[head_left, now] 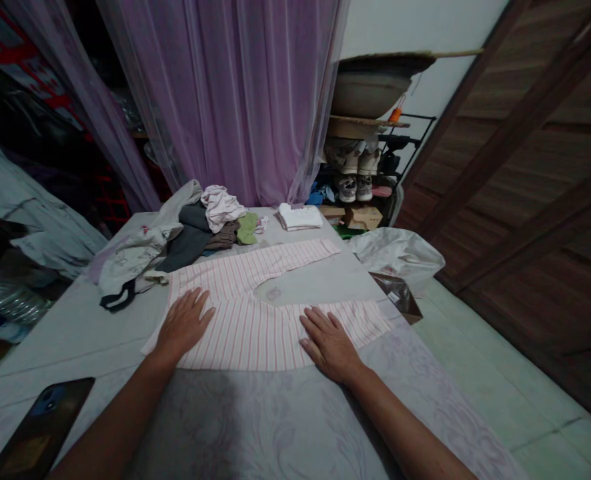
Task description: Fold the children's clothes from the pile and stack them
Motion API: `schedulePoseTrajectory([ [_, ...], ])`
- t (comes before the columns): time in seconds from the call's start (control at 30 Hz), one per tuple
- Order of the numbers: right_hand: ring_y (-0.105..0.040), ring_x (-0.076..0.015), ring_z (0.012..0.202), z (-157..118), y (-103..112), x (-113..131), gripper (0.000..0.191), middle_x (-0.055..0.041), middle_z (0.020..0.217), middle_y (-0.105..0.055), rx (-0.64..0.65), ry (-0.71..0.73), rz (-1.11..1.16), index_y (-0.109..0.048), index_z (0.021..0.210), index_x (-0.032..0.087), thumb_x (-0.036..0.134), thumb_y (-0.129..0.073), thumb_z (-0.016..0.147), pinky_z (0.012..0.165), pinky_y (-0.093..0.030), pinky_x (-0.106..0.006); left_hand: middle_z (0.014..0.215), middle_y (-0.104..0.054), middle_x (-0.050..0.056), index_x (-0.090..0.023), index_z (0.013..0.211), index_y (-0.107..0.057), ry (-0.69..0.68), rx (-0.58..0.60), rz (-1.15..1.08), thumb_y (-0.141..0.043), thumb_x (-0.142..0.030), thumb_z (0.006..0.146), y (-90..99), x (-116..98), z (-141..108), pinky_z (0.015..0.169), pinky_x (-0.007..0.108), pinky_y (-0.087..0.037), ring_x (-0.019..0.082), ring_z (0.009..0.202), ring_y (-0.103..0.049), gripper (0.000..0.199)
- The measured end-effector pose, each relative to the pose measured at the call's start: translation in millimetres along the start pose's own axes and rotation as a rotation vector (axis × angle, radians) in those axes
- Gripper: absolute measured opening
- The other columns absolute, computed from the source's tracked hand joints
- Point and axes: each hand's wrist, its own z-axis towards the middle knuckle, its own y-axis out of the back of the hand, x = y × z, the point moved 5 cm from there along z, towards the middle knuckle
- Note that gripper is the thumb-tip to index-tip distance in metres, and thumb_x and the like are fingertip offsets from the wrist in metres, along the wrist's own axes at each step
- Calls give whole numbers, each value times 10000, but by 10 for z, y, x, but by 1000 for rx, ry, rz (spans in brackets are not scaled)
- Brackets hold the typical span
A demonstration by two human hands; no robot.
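A pair of white trousers with pink stripes lies spread flat on the cloth-covered table, its legs pointing right. My left hand rests flat on the waist end, fingers slightly apart. On the nearer leg my right hand lies palm down with its fingers stretched out. Neither hand grips the fabric. Behind the trousers a folded white garment sits near the table's far edge. To its left is a heap of crumpled clothes in grey, white, brown and green.
A phone lies at the table's near left. Purple curtains hang behind the table. Past its right edge are a white plastic bag, an open box and a rack with shoes. Plastic bottles stand at left.
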Motion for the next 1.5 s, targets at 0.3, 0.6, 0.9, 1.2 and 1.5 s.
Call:
schedulePoseTrajectory([
  [0.3,-628,-270,983,-167,715,-1084,360,-187,1069,-681,-257,-740,-345,-657,1134,127,357,-552,878,833,-468,-380,1330,-626,79,-215,1241,-630,-328,-43,-213,-348,-380,953,-33,-809,-88,1121,478,-372,259,1300,-513,435],
  [0.6,-644,-205,819,-185,682,-1304,268,-80,883,-703,-10,-927,-114,-653,867,195,430,-526,880,638,-378,-277,1434,-531,93,-217,1371,-523,-424,-14,-280,-373,-409,973,11,-1237,-142,1131,458,-364,242,1348,-454,468],
  [0.9,-665,-269,772,-706,1051,-1432,371,-145,887,-712,-99,-1171,-191,-660,1075,210,470,-465,897,588,-378,-314,1584,-303,81,-277,1492,-353,-370,108,-166,-378,-495,965,-47,-1252,-179,1180,503,-196,270,1458,-264,571],
  [1.2,-643,-330,962,-713,917,-1373,411,-212,1123,-656,-185,-945,-265,-617,1195,143,374,-452,897,750,-486,-431,1515,-421,111,-216,1428,-441,-328,142,-187,-401,-467,957,83,-1303,-179,1174,527,-198,281,1412,-342,535],
  [1.5,-438,-265,1346,239,-24,145,450,-123,1447,-504,12,-99,63,-507,1379,170,323,-435,961,1122,-321,-492,1427,-522,125,-152,1372,-496,-423,23,-268,-342,-394,983,50,-1651,-93,1156,424,-317,244,1367,-417,483],
])
